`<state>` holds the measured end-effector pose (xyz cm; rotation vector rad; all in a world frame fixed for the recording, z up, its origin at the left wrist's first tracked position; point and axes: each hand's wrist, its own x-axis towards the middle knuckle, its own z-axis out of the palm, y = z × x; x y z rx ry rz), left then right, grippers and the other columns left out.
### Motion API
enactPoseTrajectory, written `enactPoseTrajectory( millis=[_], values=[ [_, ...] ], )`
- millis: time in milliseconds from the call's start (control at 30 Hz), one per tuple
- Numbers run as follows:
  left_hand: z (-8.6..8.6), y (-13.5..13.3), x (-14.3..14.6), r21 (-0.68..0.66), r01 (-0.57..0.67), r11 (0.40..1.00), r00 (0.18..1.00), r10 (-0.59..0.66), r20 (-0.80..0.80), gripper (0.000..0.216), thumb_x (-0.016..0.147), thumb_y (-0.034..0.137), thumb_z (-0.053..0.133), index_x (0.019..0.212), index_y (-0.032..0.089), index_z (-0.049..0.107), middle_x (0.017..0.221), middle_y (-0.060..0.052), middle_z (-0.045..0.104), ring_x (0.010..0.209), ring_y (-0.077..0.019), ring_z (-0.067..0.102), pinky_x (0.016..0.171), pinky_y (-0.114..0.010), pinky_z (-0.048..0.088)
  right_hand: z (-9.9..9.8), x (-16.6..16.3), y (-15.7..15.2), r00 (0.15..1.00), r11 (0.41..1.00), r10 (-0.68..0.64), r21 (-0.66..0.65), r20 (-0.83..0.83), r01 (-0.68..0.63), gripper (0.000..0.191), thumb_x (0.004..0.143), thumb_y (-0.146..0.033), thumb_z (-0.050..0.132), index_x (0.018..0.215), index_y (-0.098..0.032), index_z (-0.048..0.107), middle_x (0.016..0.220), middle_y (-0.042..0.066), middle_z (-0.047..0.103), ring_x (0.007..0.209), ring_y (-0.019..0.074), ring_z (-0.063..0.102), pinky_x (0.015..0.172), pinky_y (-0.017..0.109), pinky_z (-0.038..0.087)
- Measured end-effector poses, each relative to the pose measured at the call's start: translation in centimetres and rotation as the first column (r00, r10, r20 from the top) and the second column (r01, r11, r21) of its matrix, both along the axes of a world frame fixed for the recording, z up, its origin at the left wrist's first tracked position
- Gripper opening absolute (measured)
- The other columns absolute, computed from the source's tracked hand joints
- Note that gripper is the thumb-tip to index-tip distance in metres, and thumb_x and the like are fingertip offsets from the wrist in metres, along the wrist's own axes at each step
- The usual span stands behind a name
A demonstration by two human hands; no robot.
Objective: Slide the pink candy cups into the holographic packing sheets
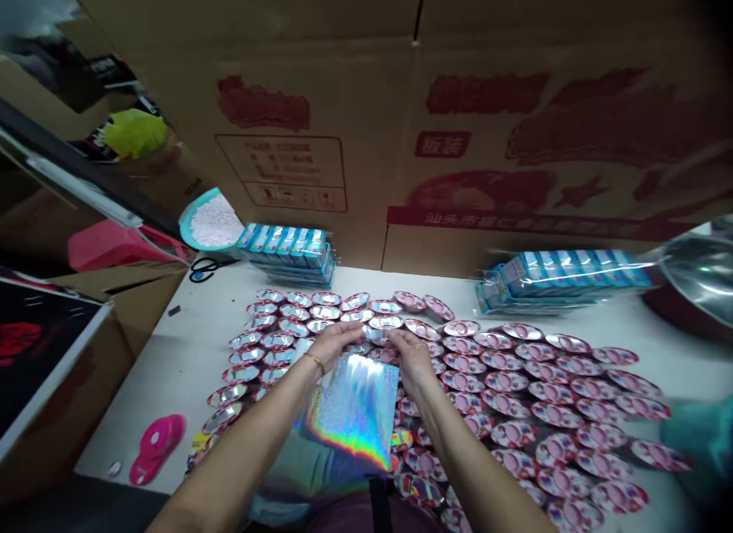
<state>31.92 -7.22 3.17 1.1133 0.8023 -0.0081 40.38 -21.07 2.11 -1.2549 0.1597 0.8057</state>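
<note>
My left hand (335, 342) and my right hand (411, 357) meet over the middle of the white table (172, 357), fingers pinched together on a small silvery oval piece (381, 327). The left wrist wears a thin gold bangle. Under and between my forearms lies a shiny holographic sheet (352, 411) showing rainbow colours. Rows of oval foil-topped pieces (286, 327) lie to the left of my hands. Pink-faced oval pieces (544, 395) spread in overlapping rows to the right.
Two stacks of blue packets (289, 250) (561, 277) stand at the back against big cardboard boxes (401, 136). Black-handled scissors (207, 267), a teal bowl of white bits (209, 220), a pink tool (156, 445) and a metal bowl (702, 277) sit around the edges.
</note>
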Motion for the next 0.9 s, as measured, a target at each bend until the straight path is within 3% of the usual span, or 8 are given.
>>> enactPoseTrajectory(
  millis=[100, 267, 400, 467, 533, 667, 800, 900],
  values=[
    [-0.5, -1.1, 2.6, 0.004, -0.025, 1.0, 1.0, 0.025, -0.014, 0.044, 0.051, 0.027, 0.074, 0.09, 0.012, 0.061, 0.072, -0.003, 0.063, 0.057, -0.0079, 0.053, 0.053, -0.02, 0.037, -0.6, 0.7, -0.9, 0.994, 0.994, -0.111, -0.004, 0.008, 0.111, 0.029, 0.051, -0.037, 0.074, 0.068, -0.016, 0.063, 0.055, -0.002, 0.06, 0.045, 0.0091, 0.048, 0.045, 0.021, 0.036],
    [-1.5, -2.1, 6.8, 0.061, 0.009, 0.998, 1.0, -0.01, 0.021, 0.036, 0.057, 0.023, 0.067, 0.09, 0.012, 0.06, 0.066, 0.0, 0.061, 0.055, -0.0073, 0.052, 0.054, -0.02, 0.039, -2.1, 2.9, -1.9, 0.944, 0.943, -0.32, -0.07, 0.083, 0.326, 0.029, 0.049, -0.036, 0.073, 0.067, -0.016, 0.063, 0.06, -0.001, 0.062, 0.055, 0.0126, 0.053, 0.051, 0.024, 0.04],
    [-3.2, -1.8, 10.4, 0.239, 0.016, 0.971, 0.998, -0.029, 0.051, 0.031, 0.064, 0.019, 0.059, 0.094, 0.012, 0.056, 0.063, 0.003, 0.056, 0.053, -0.0069, 0.05, 0.055, -0.02, 0.039, -3.9, 5.5, -1.6, 0.899, 0.901, -0.383, -0.128, 0.215, 0.414, 0.028, 0.054, -0.039, 0.069, 0.069, -0.015, 0.064, 0.062, -0.001, 0.062, 0.059, 0.0132, 0.054, 0.059, 0.025, 0.041],
    [-4.2, -1.3, 12.1, 0.418, 0.037, 0.908, 0.999, -0.045, 0.01, 0.027, 0.067, 0.017, 0.055, 0.094, 0.013, 0.055, 0.062, 0.003, 0.053, 0.053, -0.0071, 0.048, 0.055, -0.02, 0.039, -4.7, 6.8, -1.1, 0.871, 0.881, -0.371, -0.174, 0.321, 0.439, 0.03, 0.059, -0.041, 0.065, 0.072, -0.015, 0.065, 0.065, 0.001, 0.062, 0.062, 0.0141, 0.054, 0.062, 0.026, 0.041],
    [-5.1, -0.9, 13.6, 0.593, 0.083, 0.801, 0.997, -0.065, -0.051, 0.025, 0.07, 0.015, 0.051, 0.095, 0.015, 0.054, 0.063, 0.003, 0.053, 0.054, -0.0077, 0.048, 0.057, -0.021, 0.04, -5.4, 8.0, -0.6, 0.82, 0.847, -0.318, -0.247, 0.476, 0.471, 0.03, 0.064, -0.044, 0.06, 0.072, -0.015, 0.065, 0.067, 0.002, 0.063, 0.065, 0.0158, 0.054, 0.064, 0.027, 0.041],
    [-6.0, -0.5, 15.4, 0.798, 0.177, 0.576, 0.984, -0.083, -0.158, 0.025, 0.073, 0.016, 0.048, 0.098, 0.017, 0.053, 0.07, 0.001, 0.057, 0.064, -0.011, 0.053, 0.065, -0.024, 0.041, -6.2, 9.4, 0.3, 0.653, 0.706, -0.086, -0.417, 0.752, 0.572, 0.028, 0.073, -0.042, 0.051, 0.068, -0.018, 0.065, 0.07, 0.005, 0.061, 0.07, 0.0183, 0.052, 0.07, 0.03, 0.038],
    [-6.0, -0.8, 15.9, 0.84, 0.237, 0.488, 0.971, -0.097, -0.218, 0.028, 0.075, 0.015, 0.045, 0.101, 0.018, 0.051, 0.074, -0.001, 0.059, 0.071, -0.0137, 0.055, 0.072, -0.026, 0.041, -6.3, 9.8, 0.7, 0.559, 0.588, 0.105, -0.504, 0.823, 0.633, 0.025, 0.077, -0.037, 0.048, 0.068, -0.021, 0.065, 0.074, 0.005, 0.06, 0.075, 0.0212, 0.049, 0.072, 0.034, 0.034],
    [-5.9, -1.1, 16.0, 0.862, 0.263, 0.433, 0.965, -0.121, -0.233, 0.027, 0.076, 0.016, 0.044, 0.102, 0.018, 0.052, 0.077, -0.002, 0.06, 0.075, -0.015, 0.055, 0.075, -0.028, 0.041, -6.3, 9.9, 0.7, 0.547, 0.563, 0.171, -0.537, 0.819, 0.629, 0.023, 0.078, -0.034, 0.047, 0.07, -0.021, 0.065, 0.077, 0.006, 0.06, 0.078, 0.0225, 0.047, 0.072, 0.035, 0.031]
  ],
)
